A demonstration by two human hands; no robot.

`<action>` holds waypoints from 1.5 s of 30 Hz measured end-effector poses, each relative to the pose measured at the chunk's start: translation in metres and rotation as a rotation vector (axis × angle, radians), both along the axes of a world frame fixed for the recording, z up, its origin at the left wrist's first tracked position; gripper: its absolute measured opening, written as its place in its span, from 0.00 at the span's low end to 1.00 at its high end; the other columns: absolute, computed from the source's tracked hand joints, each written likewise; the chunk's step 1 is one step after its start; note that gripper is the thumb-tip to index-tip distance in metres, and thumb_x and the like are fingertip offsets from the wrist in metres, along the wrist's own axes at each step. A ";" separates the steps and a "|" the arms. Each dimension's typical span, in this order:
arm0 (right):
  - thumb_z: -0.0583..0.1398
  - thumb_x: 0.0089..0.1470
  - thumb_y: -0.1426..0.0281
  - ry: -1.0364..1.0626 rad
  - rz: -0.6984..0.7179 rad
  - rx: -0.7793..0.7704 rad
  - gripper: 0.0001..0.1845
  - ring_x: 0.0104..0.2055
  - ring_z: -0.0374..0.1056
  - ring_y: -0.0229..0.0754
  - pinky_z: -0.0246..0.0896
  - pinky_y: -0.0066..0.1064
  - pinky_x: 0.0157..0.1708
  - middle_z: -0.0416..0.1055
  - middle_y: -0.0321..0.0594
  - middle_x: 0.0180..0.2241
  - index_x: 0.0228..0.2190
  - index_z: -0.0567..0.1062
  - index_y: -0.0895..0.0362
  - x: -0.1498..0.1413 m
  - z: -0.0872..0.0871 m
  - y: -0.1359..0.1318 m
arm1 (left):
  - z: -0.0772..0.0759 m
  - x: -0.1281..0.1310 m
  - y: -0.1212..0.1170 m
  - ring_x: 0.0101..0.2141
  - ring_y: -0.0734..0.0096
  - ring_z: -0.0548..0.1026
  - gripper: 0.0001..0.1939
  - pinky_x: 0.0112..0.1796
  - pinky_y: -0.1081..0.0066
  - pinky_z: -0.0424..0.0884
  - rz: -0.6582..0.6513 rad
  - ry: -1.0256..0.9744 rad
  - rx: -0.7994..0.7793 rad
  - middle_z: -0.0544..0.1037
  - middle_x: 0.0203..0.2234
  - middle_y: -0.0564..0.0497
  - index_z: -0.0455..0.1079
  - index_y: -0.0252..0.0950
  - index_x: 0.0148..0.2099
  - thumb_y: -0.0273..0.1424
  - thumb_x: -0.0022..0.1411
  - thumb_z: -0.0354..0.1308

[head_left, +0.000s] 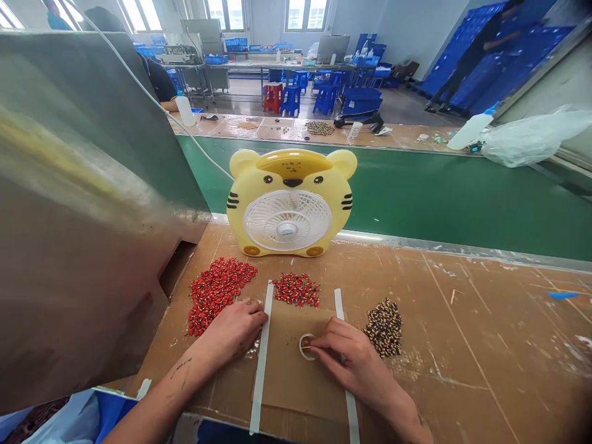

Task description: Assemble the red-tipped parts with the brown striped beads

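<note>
My left hand (234,330) rests knuckles up on the brown cardboard table top (462,333), fingers curled down at the edge of a big pile of small red parts (215,290); whatever is under the fingers is hidden. My right hand (346,357) pinches a small pale ring (306,345) between its fingertips, over a cardboard pad (296,370) bounded by two white strips (261,364). A smaller heap of red parts (296,288) lies just beyond the pad. A dark speckled heap (385,327) sits right of my right hand.
A yellow tiger-shaped fan (291,203) stands at the table's far edge by the green conveyor belt (462,191). A large metal housing (78,203) fills the left. Across the belt are another bench, a white bottle (469,131), a plastic bag and a person's dark sleeve (160,80).
</note>
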State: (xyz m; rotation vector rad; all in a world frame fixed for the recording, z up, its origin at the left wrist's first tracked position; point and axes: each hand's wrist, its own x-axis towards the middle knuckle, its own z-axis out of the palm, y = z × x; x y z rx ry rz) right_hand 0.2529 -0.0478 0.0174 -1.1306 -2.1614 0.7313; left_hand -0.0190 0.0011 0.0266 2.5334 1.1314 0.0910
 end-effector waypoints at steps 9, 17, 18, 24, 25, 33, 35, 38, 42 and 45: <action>0.56 0.63 0.74 -0.072 -0.022 0.112 0.10 0.31 0.64 0.42 0.59 0.32 0.31 0.70 0.42 0.28 0.32 0.76 0.57 0.001 -0.007 0.002 | -0.002 0.018 -0.001 0.33 0.60 0.76 0.09 0.35 0.67 0.68 0.151 0.060 -0.028 0.78 0.30 0.44 0.71 0.35 0.33 0.21 0.60 0.50; 0.55 0.63 0.74 -0.127 0.042 0.148 0.11 0.31 0.63 0.42 0.57 0.32 0.30 0.69 0.41 0.26 0.30 0.74 0.57 0.005 -0.005 0.006 | 0.006 0.041 0.001 0.27 0.70 0.74 0.11 0.29 0.75 0.66 0.412 -0.692 -0.554 0.79 0.26 0.52 0.78 0.34 0.37 0.25 0.52 0.56; 0.55 0.63 0.74 -0.135 0.057 0.140 0.10 0.31 0.63 0.42 0.57 0.32 0.30 0.69 0.41 0.26 0.31 0.74 0.57 0.005 -0.005 0.007 | 0.004 0.045 0.003 0.29 0.69 0.75 0.10 0.30 0.74 0.68 0.428 -0.768 -0.619 0.80 0.27 0.50 0.79 0.34 0.36 0.26 0.53 0.58; 0.54 0.63 0.74 -0.129 0.080 0.120 0.11 0.31 0.63 0.42 0.57 0.32 0.30 0.69 0.41 0.26 0.31 0.74 0.57 0.008 -0.009 0.010 | -0.020 0.055 0.006 0.26 0.70 0.76 0.08 0.31 0.73 0.69 0.554 -1.010 -0.867 0.82 0.25 0.49 0.80 0.34 0.32 0.31 0.48 0.68; 0.54 0.63 0.75 -0.125 0.084 0.113 0.11 0.31 0.63 0.42 0.57 0.32 0.30 0.69 0.41 0.26 0.31 0.74 0.57 0.008 -0.009 0.010 | -0.023 0.055 0.005 0.26 0.71 0.76 0.08 0.30 0.73 0.69 0.570 -1.025 -0.893 0.82 0.25 0.50 0.80 0.34 0.32 0.31 0.48 0.69; 0.58 0.60 0.73 0.099 -0.014 -0.011 0.07 0.28 0.63 0.41 0.57 0.32 0.27 0.68 0.38 0.24 0.30 0.75 0.56 0.018 -0.001 0.011 | -0.026 0.058 -0.001 0.25 0.71 0.77 0.07 0.31 0.73 0.71 0.654 -1.097 -1.037 0.83 0.23 0.51 0.81 0.35 0.32 0.29 0.47 0.69; 0.58 0.60 0.73 0.212 -0.111 -0.020 0.07 0.27 0.64 0.41 0.58 0.33 0.27 0.68 0.38 0.23 0.30 0.75 0.55 0.019 0.001 0.012 | -0.025 0.059 -0.001 0.25 0.71 0.77 0.07 0.31 0.73 0.71 0.668 -1.114 -1.060 0.83 0.23 0.50 0.81 0.35 0.32 0.29 0.47 0.69; 0.59 0.59 0.74 0.294 -0.191 -0.015 0.07 0.26 0.64 0.41 0.58 0.33 0.26 0.68 0.37 0.22 0.29 0.75 0.55 0.014 0.004 0.014 | -0.025 0.061 -0.001 0.25 0.71 0.78 0.07 0.32 0.73 0.72 0.664 -1.140 -1.095 0.83 0.24 0.50 0.81 0.34 0.33 0.29 0.47 0.69; 0.60 0.58 0.75 0.282 -0.186 -0.001 0.06 0.25 0.64 0.41 0.58 0.32 0.25 0.69 0.37 0.22 0.29 0.76 0.55 0.008 0.007 0.015 | -0.028 0.061 -0.002 0.25 0.73 0.77 0.07 0.31 0.74 0.71 0.633 -1.138 -1.116 0.83 0.23 0.50 0.81 0.34 0.33 0.29 0.49 0.69; 0.60 0.58 0.74 0.252 -0.188 0.013 0.07 0.25 0.64 0.41 0.58 0.32 0.25 0.69 0.37 0.22 0.29 0.76 0.55 0.006 0.006 0.016 | -0.028 0.061 -0.002 0.25 0.72 0.77 0.07 0.32 0.74 0.71 0.614 -1.135 -1.124 0.82 0.24 0.50 0.81 0.33 0.34 0.29 0.49 0.69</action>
